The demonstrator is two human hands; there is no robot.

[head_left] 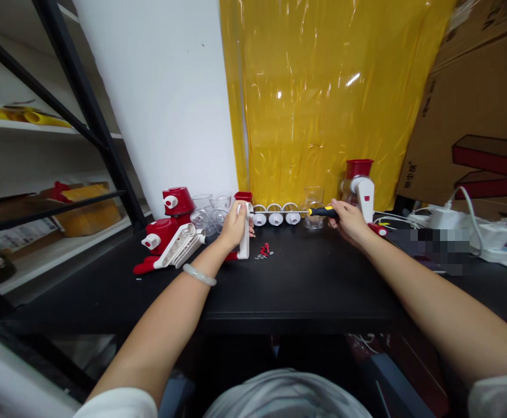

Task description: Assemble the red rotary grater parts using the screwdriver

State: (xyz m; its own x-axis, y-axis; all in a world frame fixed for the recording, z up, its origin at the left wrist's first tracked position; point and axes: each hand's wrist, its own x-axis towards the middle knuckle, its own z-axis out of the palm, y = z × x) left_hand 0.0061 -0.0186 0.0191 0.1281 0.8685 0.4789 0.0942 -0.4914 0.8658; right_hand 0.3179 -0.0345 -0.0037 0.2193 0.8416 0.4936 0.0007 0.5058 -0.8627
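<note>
In the head view, my left hand (234, 225) is closed around a white crank handle (245, 247) with a red grip, held upright just over the table. My right hand (349, 220) grips a screwdriver (323, 212) by its black and yellow handle. Its long shaft runs level to the left, and the tip reaches the top of the crank handle; whether it sits in a screw is too small to tell. Small red pieces (265, 249) and several screws (260, 257) lie on the table between my hands. Three white round parts with rings (274, 218) stand behind the shaft.
On the black table (279, 296), red housings (178, 200) and loose white handles (186, 244) lie left, near clear plastic cups (212, 212). An assembled red and white grater (365, 197) stands right. White chargers and cables (449, 217) crowd the right side. Yellow plastic sheeting (323, 104) hangs behind.
</note>
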